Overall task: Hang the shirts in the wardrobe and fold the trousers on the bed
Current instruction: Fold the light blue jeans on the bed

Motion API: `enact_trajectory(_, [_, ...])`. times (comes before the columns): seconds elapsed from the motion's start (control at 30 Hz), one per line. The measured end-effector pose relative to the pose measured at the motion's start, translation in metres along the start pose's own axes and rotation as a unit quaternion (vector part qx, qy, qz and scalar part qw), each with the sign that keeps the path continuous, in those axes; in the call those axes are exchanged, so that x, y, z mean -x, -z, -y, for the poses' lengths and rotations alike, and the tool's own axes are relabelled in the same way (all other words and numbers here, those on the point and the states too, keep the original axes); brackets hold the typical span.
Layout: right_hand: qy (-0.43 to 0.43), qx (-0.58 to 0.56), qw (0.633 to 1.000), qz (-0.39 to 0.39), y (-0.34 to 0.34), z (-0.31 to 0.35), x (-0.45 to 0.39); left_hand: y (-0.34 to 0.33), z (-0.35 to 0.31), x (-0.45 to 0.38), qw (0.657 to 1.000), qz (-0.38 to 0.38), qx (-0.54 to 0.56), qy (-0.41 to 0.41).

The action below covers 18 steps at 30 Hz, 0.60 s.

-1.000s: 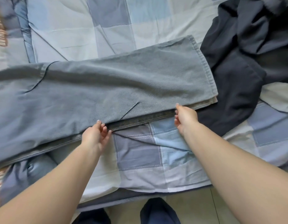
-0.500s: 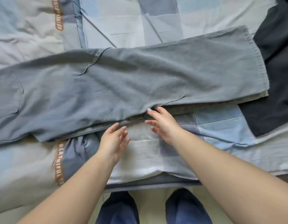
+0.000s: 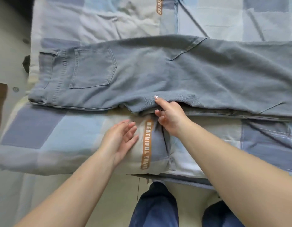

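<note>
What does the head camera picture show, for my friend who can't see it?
Grey-blue denim trousers lie folded lengthwise across a bed with a blue and white patchwork quilt. The person's right hand pinches the trousers' near edge at the crotch, while the open left hand hovers just above the quilt beside it.

The person's bare left forearm (image 3: 79, 182) and bare right forearm (image 3: 227, 161) show no sleeves. The left hand (image 3: 119, 140) and the right hand (image 3: 170, 117) wear no gloves; pale polish covers the right hand's nails. Dark blue denim trouser legs (image 3: 156, 208) fill the lower centre of the frame.
</note>
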State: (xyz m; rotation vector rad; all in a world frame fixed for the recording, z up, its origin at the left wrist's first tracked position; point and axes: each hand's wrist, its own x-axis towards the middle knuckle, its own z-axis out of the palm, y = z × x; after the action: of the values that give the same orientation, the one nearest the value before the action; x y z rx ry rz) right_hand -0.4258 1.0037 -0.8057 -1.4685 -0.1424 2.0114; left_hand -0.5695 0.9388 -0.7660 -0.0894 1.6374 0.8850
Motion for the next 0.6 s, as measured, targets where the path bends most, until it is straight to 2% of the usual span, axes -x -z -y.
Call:
enact_trajectory(0.1, [-0.008,0.101,0.992,0.077,-0.041,-0.007,0.007,0.033,-0.022,-0.012,1.0,-0.009,0.021,0.007])
enact_trajectory(0.17, [-0.02,0.131,0.987,0.093,-0.063,-0.02,0.013,0.046,-0.032,-0.021,0.999,-0.017,0.039,0.011])
enact_trajectory(0.2, [-0.009,0.139,0.988,0.071,-0.07,-0.025,0.015,0.05,-0.037,-0.025,0.998,-0.023,0.05,0.011])
enact_trajectory(0.3, [0.107,0.183,0.977,-0.039,-0.069,-0.041,0.029,0.061,-0.049,-0.036,0.996,-0.021,0.084,0.016])
enact_trajectory(0.33, [0.122,0.199,0.97,-0.064,-0.061,-0.049,0.034,0.062,-0.053,-0.04,0.996,-0.016,0.088,0.019])
enact_trajectory(0.4, [0.073,0.235,0.964,-0.1,-0.046,-0.067,0.046,0.062,-0.062,-0.049,0.995,0.0,0.097,0.03])
enact_trajectory(0.47, [0.015,0.192,0.973,-0.124,-0.038,-0.081,0.053,0.062,-0.071,-0.058,0.993,0.003,0.111,0.041])
enact_trajectory(0.6, [0.014,-0.019,0.992,-0.127,-0.04,-0.082,0.055,0.075,-0.092,-0.086,0.979,-0.079,0.186,-0.029])
